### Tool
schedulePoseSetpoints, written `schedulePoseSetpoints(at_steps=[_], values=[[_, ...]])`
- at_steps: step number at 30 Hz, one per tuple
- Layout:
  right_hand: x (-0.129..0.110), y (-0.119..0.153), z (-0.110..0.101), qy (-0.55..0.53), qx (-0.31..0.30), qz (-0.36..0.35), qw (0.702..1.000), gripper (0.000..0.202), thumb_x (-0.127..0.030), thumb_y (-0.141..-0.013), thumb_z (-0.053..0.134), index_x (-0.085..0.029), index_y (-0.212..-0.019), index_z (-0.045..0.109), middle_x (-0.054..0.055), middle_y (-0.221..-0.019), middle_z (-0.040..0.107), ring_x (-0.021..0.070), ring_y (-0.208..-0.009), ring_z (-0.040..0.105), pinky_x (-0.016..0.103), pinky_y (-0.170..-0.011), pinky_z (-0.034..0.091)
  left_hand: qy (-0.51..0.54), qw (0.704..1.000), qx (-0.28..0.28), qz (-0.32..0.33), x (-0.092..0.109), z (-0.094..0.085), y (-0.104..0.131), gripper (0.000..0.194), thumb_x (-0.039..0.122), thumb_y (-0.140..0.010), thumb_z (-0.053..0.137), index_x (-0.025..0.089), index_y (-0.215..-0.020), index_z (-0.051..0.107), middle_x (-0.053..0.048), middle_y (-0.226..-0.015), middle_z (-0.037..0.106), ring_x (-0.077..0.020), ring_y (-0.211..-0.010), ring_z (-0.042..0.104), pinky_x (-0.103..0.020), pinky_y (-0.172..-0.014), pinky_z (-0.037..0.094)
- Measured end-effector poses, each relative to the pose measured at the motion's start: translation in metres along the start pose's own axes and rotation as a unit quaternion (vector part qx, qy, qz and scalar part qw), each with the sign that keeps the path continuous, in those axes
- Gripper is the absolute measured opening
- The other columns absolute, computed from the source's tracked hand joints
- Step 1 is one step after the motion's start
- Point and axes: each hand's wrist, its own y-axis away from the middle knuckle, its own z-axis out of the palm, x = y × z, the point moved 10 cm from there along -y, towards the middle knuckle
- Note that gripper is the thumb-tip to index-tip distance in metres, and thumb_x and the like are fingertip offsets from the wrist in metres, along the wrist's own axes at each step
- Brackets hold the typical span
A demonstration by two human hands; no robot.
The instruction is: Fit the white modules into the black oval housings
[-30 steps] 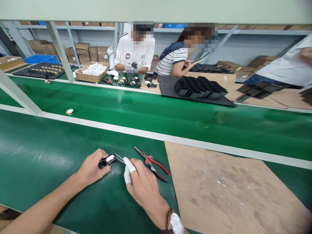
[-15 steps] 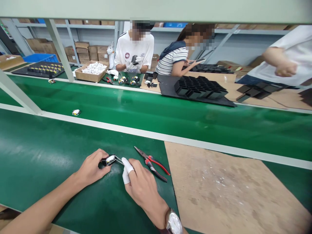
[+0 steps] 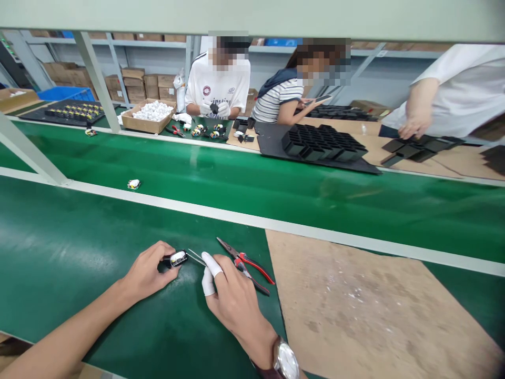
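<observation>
My left hand (image 3: 152, 268) grips a small black housing (image 3: 169, 261) just above the green bench (image 3: 165, 337). Inside its open end sits a white and yellow component (image 3: 179, 257). In my right hand (image 3: 232, 295), which has white covers on its thumb and index finger, is a pair of metal tweezers (image 3: 197, 257). The tweezer tips are slightly spread and lie just right of the housing. Beyond my right hand, red and black pliers (image 3: 246, 266) rest on the bench.
A cardboard sheet (image 3: 374, 316) lies to the right. Behind a pale rail (image 3: 221, 212), a green conveyor (image 3: 244, 179) carries small assemblies (image 3: 134, 184). Across it, people work near black cases (image 3: 323, 142) and a box of white parts (image 3: 145, 126). A slanted post (image 3: 35, 147) stands left.
My right hand and the tweezers have moved slightly right, away from the housing. Assemblies on the conveyor have shifted right. At far right, a person's hand has lowered onto black cases.
</observation>
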Motion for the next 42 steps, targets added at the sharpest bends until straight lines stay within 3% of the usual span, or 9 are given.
schedulePoseSetpoints(at_steps=[7, 20, 25, 29, 34, 38, 42], values=[[0.011, -0.001, 0.003, -0.019, -0.006, 0.029, 0.999, 0.035, -0.010, -0.103, 0.046, -0.011, -0.136, 0.056, 0.010, -0.108, 0.069, 0.0219, -0.083, 0.067, 0.033, -0.064, 0.052, 0.014, 0.997, -0.073, 0.009, 0.006, 0.008, -0.004, 0.025, 0.022, -0.096, 0.071, 0.025, -0.119, 0.061, -0.005, -0.107, 0.072, -0.0227, -0.100, 0.066, -0.038, -0.088, 0.054], [-0.006, 0.000, 0.007, -0.036, -0.038, -0.021, 0.998, 0.040, -0.006, -0.099, 0.044, -0.009, -0.138, 0.054, 0.012, -0.109, 0.069, 0.0227, -0.083, 0.066, 0.034, -0.064, 0.051, 0.017, 0.996, -0.077, 0.029, 0.009, 0.009, -0.005, 0.029, 0.021, -0.097, 0.071, 0.025, -0.123, 0.060, -0.005, -0.108, 0.072, -0.0245, -0.104, 0.065, -0.039, -0.090, 0.051], [0.004, 0.002, 0.006, -0.031, -0.030, 0.011, 0.999, 0.040, -0.009, -0.101, 0.046, -0.011, -0.141, 0.052, 0.011, -0.111, 0.069, 0.0221, -0.087, 0.067, 0.034, -0.069, 0.053, 0.028, 0.996, -0.086, 0.013, 0.007, 0.009, -0.005, 0.026, 0.022, -0.096, 0.072, 0.024, -0.120, 0.062, -0.005, -0.108, 0.072, -0.0246, -0.103, 0.065, -0.040, -0.090, 0.051], [0.016, 0.005, 0.019, 0.040, -0.063, 0.034, 0.997, 0.039, -0.006, -0.096, 0.045, -0.009, -0.134, 0.057, 0.012, -0.103, 0.067, 0.0258, -0.084, 0.064, 0.038, -0.067, 0.053, 0.046, 0.992, -0.116, 0.014, 0.009, 0.011, -0.003, 0.030, 0.027, -0.095, 0.075, 0.025, -0.122, 0.061, -0.007, -0.112, 0.071, -0.0262, -0.108, 0.065, -0.041, -0.093, 0.053], [0.020, 0.009, 0.036, 0.060, -0.117, 0.022, 0.991, 0.042, 0.001, -0.084, 0.048, -0.008, -0.123, 0.064, 0.013, -0.096, 0.064, 0.0301, -0.088, 0.059, 0.044, -0.077, 0.054, 0.059, 0.989, -0.093, 0.096, 0.024, 0.003, -0.003, 0.039, 0.026, -0.096, 0.078, 0.024, -0.130, 0.059, -0.009, -0.117, 0.072, -0.0260, -0.109, 0.067, -0.043, -0.097, 0.052], [0.010, 0.003, 0.026, -0.004, -0.085, 0.007, 0.996, 0.031, 0.000, -0.091, 0.047, -0.012, -0.113, 0.065, 0.014, -0.104, 0.065, 0.0297, -0.094, 0.058, 0.045, -0.079, 0.055, 0.083, 0.981, -0.075, 0.156, 0.030, 0.002, -0.003, 0.035, 0.017, -0.096, 0.076, 0.023, -0.129, 0.064, -0.011, -0.116, 0.073, -0.0241, -0.106, 0.069, -0.041, -0.094, 0.055], [-0.008, -0.002, 0.016, -0.136, -0.057, -0.013, 0.989, 0.028, -0.009, -0.102, 0.052, -0.012, -0.128, 0.059, 0.014, -0.117, 0.065, 0.0284, -0.106, 0.059, 0.044, -0.089, 0.056, 0.132, 0.980, -0.073, 0.133, 0.024, 0.003, -0.003, 0.032, 0.018, -0.096, 0.076, 0.023, -0.126, 0.066, -0.010, -0.113, 0.074, -0.0229, -0.103, 0.070, -0.038, -0.091, 0.058]])
